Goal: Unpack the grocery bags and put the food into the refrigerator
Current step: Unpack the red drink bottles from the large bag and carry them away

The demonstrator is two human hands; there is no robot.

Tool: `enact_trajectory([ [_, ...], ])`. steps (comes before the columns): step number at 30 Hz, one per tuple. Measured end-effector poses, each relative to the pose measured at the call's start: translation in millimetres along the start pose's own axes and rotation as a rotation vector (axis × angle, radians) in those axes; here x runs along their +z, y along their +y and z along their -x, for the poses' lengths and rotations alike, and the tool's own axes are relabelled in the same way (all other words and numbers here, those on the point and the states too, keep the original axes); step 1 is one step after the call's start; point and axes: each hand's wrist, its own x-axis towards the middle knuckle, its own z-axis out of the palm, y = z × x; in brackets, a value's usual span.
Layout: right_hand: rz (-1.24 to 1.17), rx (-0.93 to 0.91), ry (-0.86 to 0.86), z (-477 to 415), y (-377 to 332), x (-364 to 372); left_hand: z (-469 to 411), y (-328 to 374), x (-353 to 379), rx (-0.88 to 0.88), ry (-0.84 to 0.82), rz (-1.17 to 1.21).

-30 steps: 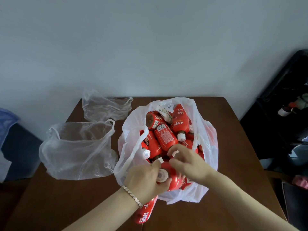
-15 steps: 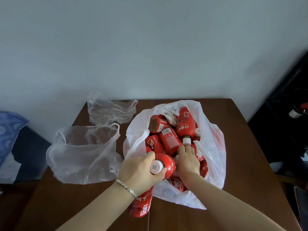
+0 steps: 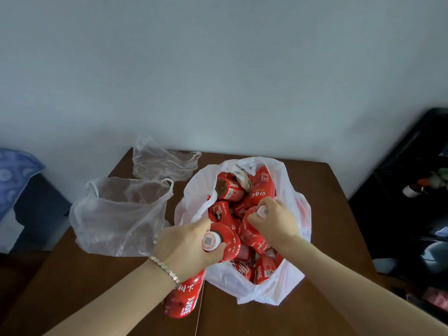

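A white plastic grocery bag (image 3: 293, 280) stands open on the brown table (image 3: 327, 214), packed with several red juice bottles (image 3: 229, 190). My left hand (image 3: 186, 248) grips the neck of one red bottle (image 3: 225, 241) with a white cap at the bag's near left rim, and a second red bottle (image 3: 184, 299) hangs below the same hand, over the table. My right hand (image 3: 276, 221) holds the capped top of another red bottle (image 3: 252, 236) inside the bag.
Two clear plastic bags lie on the table's left side, the larger bag (image 3: 118, 214) nearer and the smaller bag (image 3: 162, 163) by the wall. A blue cloth (image 3: 14, 170) is at far left. Dark furniture with small items (image 3: 417, 190) stands at right.
My right hand has closed on a bottle's top and lifted it slightly within the bag. My left hand still holds its bottles. The camera has shifted a little.
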Motion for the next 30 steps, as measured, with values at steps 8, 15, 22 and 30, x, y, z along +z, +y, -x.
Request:
enact_trajectory([
  [8, 0.217, -0.057, 0.100, 63.2, -31.8, -74.7, -13.0, 6.6, -36.6, 0.204, -0.070, -0.074],
  [15, 0.281, 0.183, 0.279, 169.0, -39.3, -98.9, -13.1, 49.6, -57.3, 0.684, -0.037, -0.108],
  [22, 0.284, 0.626, 0.455, 322.7, -31.1, -98.4, 57.0, 137.8, -59.0, 1.194, -0.092, -0.048],
  [30, 0.363, 1.139, 0.694, 559.6, -15.8, -79.7, 235.0, 271.0, -49.0, 1.765, 0.010, 0.024],
])
